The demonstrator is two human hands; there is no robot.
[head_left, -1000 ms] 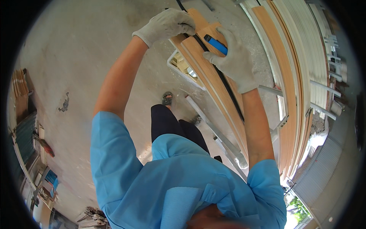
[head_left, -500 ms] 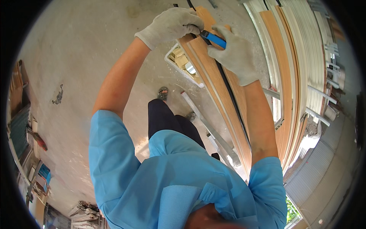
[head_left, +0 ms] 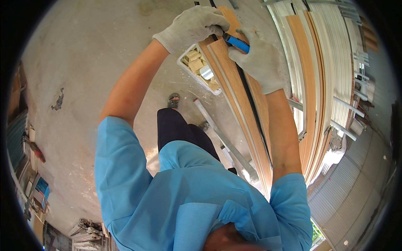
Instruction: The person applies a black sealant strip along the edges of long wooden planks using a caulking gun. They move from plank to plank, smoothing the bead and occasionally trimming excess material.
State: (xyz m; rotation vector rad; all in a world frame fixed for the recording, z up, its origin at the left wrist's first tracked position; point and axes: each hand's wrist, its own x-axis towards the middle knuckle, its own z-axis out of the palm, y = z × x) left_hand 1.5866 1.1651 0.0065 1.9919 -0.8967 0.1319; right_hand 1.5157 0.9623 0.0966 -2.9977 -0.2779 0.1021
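Observation:
A long wood-coloured board point(head_left: 239, 85) runs from the top toward my body, with a black strip point(head_left: 251, 100) along its length. In a light work glove, my right hand point(head_left: 260, 60) is closed round a blue utility knife point(head_left: 237, 42) over the board's far part. My left hand point(head_left: 197, 27), also gloved, is closed with thumb and fingers pinched at the strip, right beside the knife's front end. The knife's blade and the exact spot between the left fingertips are hidden.
Left of the board stands a white basket point(head_left: 205, 87) of small pale pieces. A grey metal bar point(head_left: 224, 136) lies on the floor near my foot. More long panels point(head_left: 298, 50) are stacked on a rack at the right. Wood scraps point(head_left: 88, 235) lie at lower left.
My left hand has shifted slightly to the right, still beside the knife's front end. My right hand keeps its grip on the knife. The whole view has turned a little.

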